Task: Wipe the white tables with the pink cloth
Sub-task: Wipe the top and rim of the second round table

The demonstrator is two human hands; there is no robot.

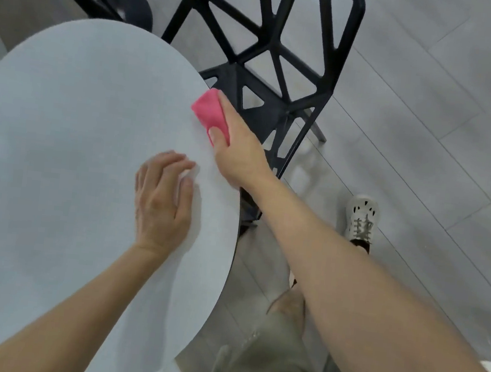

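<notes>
Clerk: Item one, the pink cloth [210, 115]. Location?

Checker: Folded small and lying flat on the white counter [61, 136], at the far part of its right rim. Its outer side sits at the very edge.

Clerk: Holder?

Checker: The right hand [237, 154]. Its grip is closed on the cloth. The thumb lies on top and presses it to the counter, and the fingers run along the cloth's outer side at the rim. The forearm reaches in from beyond the counter's right edge.

Clerk: Item two, the left hand [161, 201].

Checker: Palm down on the counter, just inward of the right rim, apart from the cloth and the right hand. Its grip is slack, the fingers loosely bent with their tips on the surface. It holds nothing that can be made out.

Clerk: The counter itself?

Checker: Round, white, matte top.

Clerk: Surroundings?

Checker: One black lattice chair [281, 68], just beyond the counter's far right rim, its seat close against that rim. Grey plank floor [427, 114] to the right of the counter. One white laced shoe [362, 216] on that floor. Pale trousers [266, 354] beside the counter's near right edge.
</notes>
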